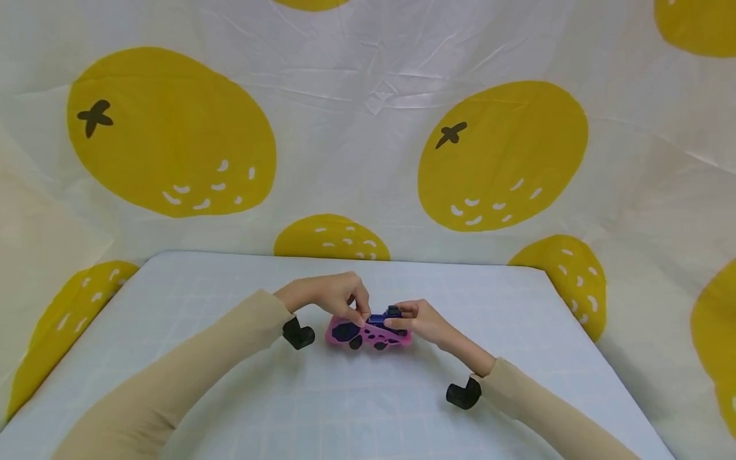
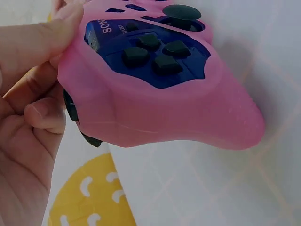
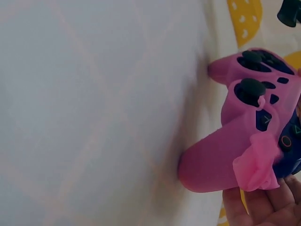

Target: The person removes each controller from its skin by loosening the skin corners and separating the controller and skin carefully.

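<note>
A dark blue game controller (image 1: 368,331) in a pink silicone cover (image 2: 160,113) lies on the pale table (image 1: 345,409) in front of me. My left hand (image 1: 339,295) pinches the cover's upper left edge, thumb on top and fingers curled behind (image 2: 44,110). My right hand (image 1: 415,321) holds the controller's right end, and there the pink cover (image 3: 256,162) is peeled up into a crumpled flap off the blue body. The thumbsticks (image 3: 251,89) and the d-pad buttons (image 2: 150,52) show through the cover's openings.
A white cloth with big yellow fruit prints (image 1: 500,153) hangs behind and around the table. Black wrist cameras sit under both sleeves (image 1: 298,333) (image 1: 463,394). The table's edges run close at left and right.
</note>
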`<state>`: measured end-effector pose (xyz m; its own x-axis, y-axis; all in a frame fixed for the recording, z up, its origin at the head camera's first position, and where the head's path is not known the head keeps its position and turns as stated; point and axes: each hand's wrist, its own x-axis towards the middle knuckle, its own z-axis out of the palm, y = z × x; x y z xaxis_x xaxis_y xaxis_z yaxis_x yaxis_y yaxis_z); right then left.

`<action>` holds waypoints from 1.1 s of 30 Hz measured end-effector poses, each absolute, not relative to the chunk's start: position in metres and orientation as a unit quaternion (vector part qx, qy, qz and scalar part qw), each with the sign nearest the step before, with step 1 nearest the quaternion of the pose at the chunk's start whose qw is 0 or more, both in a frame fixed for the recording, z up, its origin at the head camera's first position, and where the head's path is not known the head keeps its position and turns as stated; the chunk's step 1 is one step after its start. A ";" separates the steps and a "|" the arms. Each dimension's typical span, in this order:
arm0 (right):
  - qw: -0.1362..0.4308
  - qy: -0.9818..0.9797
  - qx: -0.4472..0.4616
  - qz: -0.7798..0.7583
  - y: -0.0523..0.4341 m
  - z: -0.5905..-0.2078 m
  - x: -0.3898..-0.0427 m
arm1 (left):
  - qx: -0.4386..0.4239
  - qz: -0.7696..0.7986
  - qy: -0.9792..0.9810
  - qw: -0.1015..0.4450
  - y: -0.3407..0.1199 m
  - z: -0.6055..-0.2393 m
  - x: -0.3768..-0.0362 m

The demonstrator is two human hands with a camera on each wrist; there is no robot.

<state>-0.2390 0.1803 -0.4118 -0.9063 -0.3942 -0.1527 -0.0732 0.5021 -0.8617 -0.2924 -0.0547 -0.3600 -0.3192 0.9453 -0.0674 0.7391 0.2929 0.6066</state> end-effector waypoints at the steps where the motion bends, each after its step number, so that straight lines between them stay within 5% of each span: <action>1: 0.166 0.852 -0.139 -0.476 0.180 -0.411 -0.239 | 0.545 0.249 0.770 0.221 -0.056 -0.359 -0.293; 33: 0.167 0.871 -0.150 -0.437 0.182 -0.409 -0.242 | 0.496 0.198 0.793 0.292 -0.049 -0.346 -0.303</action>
<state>-0.2417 0.1817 -0.4090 -0.8994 -0.4066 -0.1604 -0.1149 0.5741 -0.8107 -0.3032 -0.0491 -0.3464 -0.3376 0.9029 -0.2661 0.6714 0.4291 0.6042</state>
